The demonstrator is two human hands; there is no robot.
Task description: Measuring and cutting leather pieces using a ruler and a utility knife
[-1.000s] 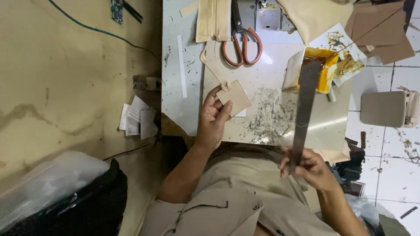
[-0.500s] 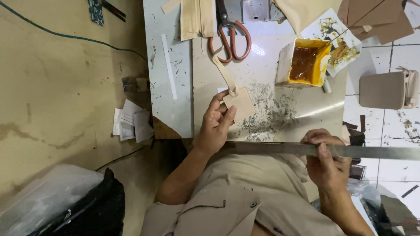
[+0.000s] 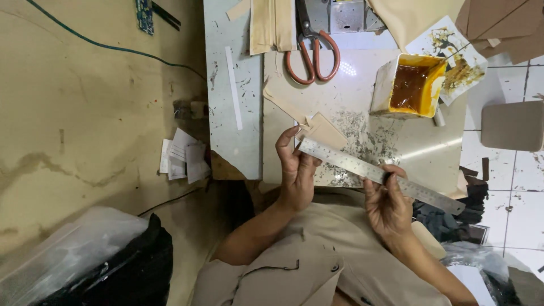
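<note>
Two bare hands work over a small table (image 3: 238, 141) seen from above. The left hand (image 3: 296, 170) is closed on a tan leather piece (image 3: 324, 130), fingers curled round its near edge and the thumb up along its side; the piece sits just above the tabletop, near the front edge. The right hand (image 3: 388, 204) grips a long steel ruler (image 3: 379, 173) about the middle, fingers wrapped over the top, thumb beneath. The ruler runs on a slant from the leather piece down to the right, past the table's corner, and its upper end overlaps the leather piece beside the left fingers; whether it presses on the leather cannot be told.

On the table behind the hands lie orange-handled scissors (image 3: 313, 54), an open tin of amber glue (image 3: 411, 85) on a stained sheet of paper (image 3: 453, 56), and a long tan strip (image 3: 283, 105). Folded tan material (image 3: 273, 25) lies at the far edge. Loose white papers (image 3: 184, 158) lie on the floor to the left, and a black bag (image 3: 113, 272) sits at lower left.
</note>
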